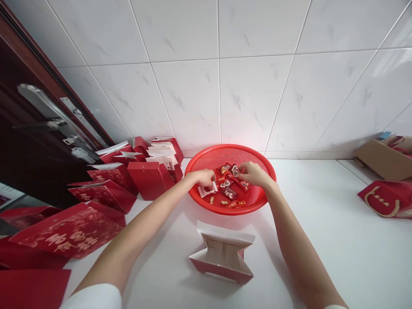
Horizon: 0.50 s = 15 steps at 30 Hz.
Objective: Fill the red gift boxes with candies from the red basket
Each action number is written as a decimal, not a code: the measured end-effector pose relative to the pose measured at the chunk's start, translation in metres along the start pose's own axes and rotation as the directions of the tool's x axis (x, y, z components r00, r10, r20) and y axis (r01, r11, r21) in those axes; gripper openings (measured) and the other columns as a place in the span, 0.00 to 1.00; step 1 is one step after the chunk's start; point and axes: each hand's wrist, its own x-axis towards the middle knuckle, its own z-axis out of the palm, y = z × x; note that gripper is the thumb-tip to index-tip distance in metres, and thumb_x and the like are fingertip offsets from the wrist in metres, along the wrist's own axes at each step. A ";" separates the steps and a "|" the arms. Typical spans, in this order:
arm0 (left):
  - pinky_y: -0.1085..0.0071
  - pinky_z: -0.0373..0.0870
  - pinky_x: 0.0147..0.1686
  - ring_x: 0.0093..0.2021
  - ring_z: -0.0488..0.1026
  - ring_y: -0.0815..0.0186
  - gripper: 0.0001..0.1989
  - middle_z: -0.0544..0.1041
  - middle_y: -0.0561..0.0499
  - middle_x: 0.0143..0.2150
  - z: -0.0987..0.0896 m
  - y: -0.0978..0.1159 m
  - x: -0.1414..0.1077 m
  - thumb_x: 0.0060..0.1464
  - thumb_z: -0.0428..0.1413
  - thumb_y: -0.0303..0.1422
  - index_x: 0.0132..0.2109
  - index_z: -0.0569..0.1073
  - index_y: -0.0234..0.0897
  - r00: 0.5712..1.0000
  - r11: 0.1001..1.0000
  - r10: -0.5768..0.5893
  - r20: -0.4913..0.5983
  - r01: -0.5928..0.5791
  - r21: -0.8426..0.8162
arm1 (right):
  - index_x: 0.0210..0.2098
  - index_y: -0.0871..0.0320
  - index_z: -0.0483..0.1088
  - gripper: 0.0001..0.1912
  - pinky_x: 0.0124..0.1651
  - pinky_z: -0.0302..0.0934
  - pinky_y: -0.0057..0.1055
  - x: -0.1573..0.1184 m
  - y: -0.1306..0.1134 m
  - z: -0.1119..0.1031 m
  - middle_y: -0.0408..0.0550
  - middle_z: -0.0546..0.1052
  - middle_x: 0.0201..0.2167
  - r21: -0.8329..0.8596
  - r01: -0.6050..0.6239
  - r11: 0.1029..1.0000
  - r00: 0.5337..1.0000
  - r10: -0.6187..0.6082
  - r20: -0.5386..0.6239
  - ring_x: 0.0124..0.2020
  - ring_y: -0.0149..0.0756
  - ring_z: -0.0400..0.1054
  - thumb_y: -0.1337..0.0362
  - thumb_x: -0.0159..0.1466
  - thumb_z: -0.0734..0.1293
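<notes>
A red plastic basket [230, 210] with a perforated wall holds wrapped candies [226, 183] in red, brown and white, and a few peanuts [224, 202]. Both of my hands reach into it. On the left side, my left hand [206, 177] has its fingers closed at a white candy packet [203, 191]. From the right, my right hand [253, 174] pinches a brown-and-white wrapped candy [235, 171]; its fingertips are partly hidden. In front of the basket a red paper gift box [222, 271] stands with its top open, showing a white inside and bare bottom.
Several red gift boxes [149, 180] crowd the left side, beside a dark door with a metal handle [48, 122]. At right are a cardboard box [383, 159] and a red box with a rope handle [383, 199]. White tiled wall [251, 94] rises behind the white counter [325, 223].
</notes>
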 end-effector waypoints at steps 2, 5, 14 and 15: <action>0.71 0.70 0.31 0.33 0.78 0.58 0.11 0.81 0.51 0.28 -0.001 -0.001 -0.001 0.39 0.65 0.26 0.35 0.84 0.37 0.999 0.999 0.012 -0.037 -0.014 -0.042 | 0.28 0.56 0.67 0.09 0.30 0.54 0.29 0.000 0.000 0.000 0.44 0.75 0.26 -0.019 0.004 1.000 1.000 -0.004 0.010 0.30 0.36 0.69 0.67 0.65 0.68; 0.73 0.69 0.30 0.34 0.79 0.60 0.12 0.82 0.51 0.30 -0.001 0.000 -0.001 0.40 0.63 0.26 0.37 0.83 0.37 0.994 0.992 0.031 -0.107 -0.044 -0.116 | 0.28 0.56 0.69 0.08 0.30 0.54 0.29 0.001 0.001 0.000 0.45 0.77 0.28 -0.041 0.009 0.999 0.999 -0.007 0.044 0.31 0.36 0.71 0.69 0.64 0.69; 0.74 0.71 0.29 0.27 0.77 0.65 0.06 0.82 0.51 0.28 0.001 0.001 -0.003 0.44 0.56 0.25 0.30 0.78 0.36 0.985 0.971 0.008 -0.172 -0.049 -0.233 | 0.35 0.57 0.75 0.05 0.31 0.59 0.28 0.000 0.003 0.001 0.48 0.80 0.35 -0.102 0.029 0.994 0.983 -0.010 0.186 0.36 0.38 0.74 0.73 0.62 0.69; 0.74 0.70 0.28 0.26 0.76 0.65 0.05 0.81 0.51 0.26 0.001 0.001 -0.004 0.44 0.56 0.26 0.27 0.77 0.37 0.988 0.975 -0.002 -0.151 -0.031 -0.218 | 0.36 0.57 0.76 0.06 0.31 0.59 0.28 0.000 0.003 0.001 0.49 0.80 0.35 -0.114 0.028 0.993 0.981 -0.005 0.194 0.37 0.39 0.74 0.73 0.62 0.69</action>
